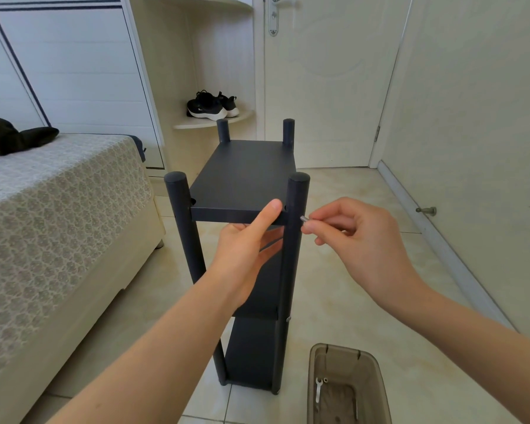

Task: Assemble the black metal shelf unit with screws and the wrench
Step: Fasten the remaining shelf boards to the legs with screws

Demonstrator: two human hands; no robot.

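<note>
At the post (294, 240), right hand (358, 240) points screw (303, 218) left (seemingly horizontal).

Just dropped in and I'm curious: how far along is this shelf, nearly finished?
Well along, I'd guess. Done: the shelf unit stands on four posts, and a lower screw already sits in the front right post. In hand: the left hand holds the top shelf's front edge while the right hand pinches a screw against that post. Left: tightening it; the wrench lies unused in the tray.
</note>
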